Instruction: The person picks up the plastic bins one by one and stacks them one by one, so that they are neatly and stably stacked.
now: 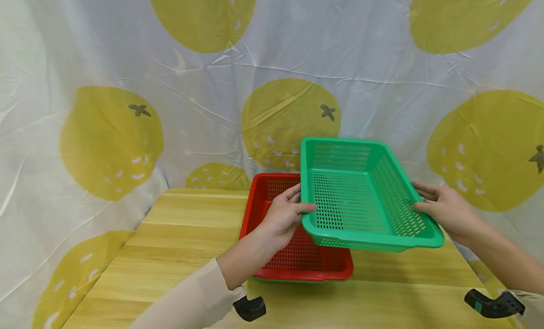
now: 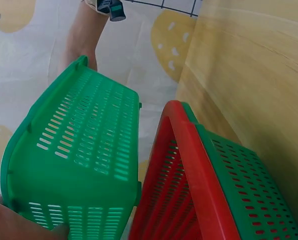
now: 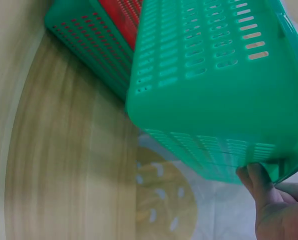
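Both hands hold a green perforated plastic basket (image 1: 348, 197) in the air, tilted, with nothing inside it. My left hand (image 1: 284, 216) grips its left rim, thumb over the edge and fingers beneath. On the opposite side my right hand (image 1: 448, 211) pinches the right rim the same way. Below and to the left, a red basket (image 1: 303, 274) of like shape stands on the table, partly hidden by the raised one and my left hand. The left wrist view shows the red basket nested in another green basket (image 2: 254, 185).
The wooden table (image 1: 170, 253) reaches back to a white curtain (image 1: 204, 116) printed with yellow fruit. In the left wrist view a dark wire grid (image 2: 164, 6) shows at the top. Each wrist wears a black device (image 1: 250, 308).
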`<control>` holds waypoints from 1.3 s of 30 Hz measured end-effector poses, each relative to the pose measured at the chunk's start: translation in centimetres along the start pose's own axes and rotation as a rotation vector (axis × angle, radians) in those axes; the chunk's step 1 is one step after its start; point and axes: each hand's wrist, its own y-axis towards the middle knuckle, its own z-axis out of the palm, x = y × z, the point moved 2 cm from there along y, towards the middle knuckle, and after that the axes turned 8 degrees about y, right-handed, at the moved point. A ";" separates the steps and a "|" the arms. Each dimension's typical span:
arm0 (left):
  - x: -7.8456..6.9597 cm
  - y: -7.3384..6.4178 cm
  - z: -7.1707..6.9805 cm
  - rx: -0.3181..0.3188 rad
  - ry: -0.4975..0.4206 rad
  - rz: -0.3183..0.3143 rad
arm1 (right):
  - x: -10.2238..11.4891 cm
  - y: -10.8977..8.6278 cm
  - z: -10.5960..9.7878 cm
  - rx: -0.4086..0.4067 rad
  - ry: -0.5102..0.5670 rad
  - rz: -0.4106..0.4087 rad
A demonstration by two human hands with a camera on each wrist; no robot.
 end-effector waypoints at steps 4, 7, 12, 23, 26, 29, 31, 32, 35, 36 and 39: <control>-0.1 -0.3 -1.0 -0.010 0.018 0.000 | 0.4 0.1 1.0 -0.007 -0.010 -0.003; -0.3 -0.6 -1.8 -0.006 0.025 0.002 | 0.7 0.2 1.7 -0.004 0.012 -0.009; -0.7 -1.2 -3.2 -0.006 0.026 0.008 | 1.4 0.3 3.1 -0.009 0.041 -0.010; -2.1 -3.1 -7.2 -0.030 0.096 0.018 | 2.8 1.0 7.2 -0.003 0.115 -0.033; -2.2 -3.6 -8.4 -0.026 0.106 0.022 | 3.0 1.3 8.3 0.001 0.139 -0.044; -2.2 -4.1 -9.4 -0.026 0.117 0.027 | 3.1 1.6 9.2 0.000 0.155 -0.055; -2.2 -4.4 -10.0 -0.038 0.137 0.031 | 3.1 1.8 9.8 -0.001 0.165 -0.059; -2.1 -4.6 -10.2 -0.044 0.149 0.032 | 3.1 1.8 10.1 -0.001 0.166 -0.059; -2.0 -5.0 -11.0 -0.069 0.176 0.032 | 3.2 2.0 11.0 -0.003 0.184 -0.057; -2.0 -5.1 -11.2 -0.076 0.184 0.033 | 3.2 2.1 11.3 -0.002 0.188 -0.060; -1.9 -5.3 -11.8 -0.094 0.196 0.030 | 2.9 2.4 12.1 -0.002 0.205 -0.060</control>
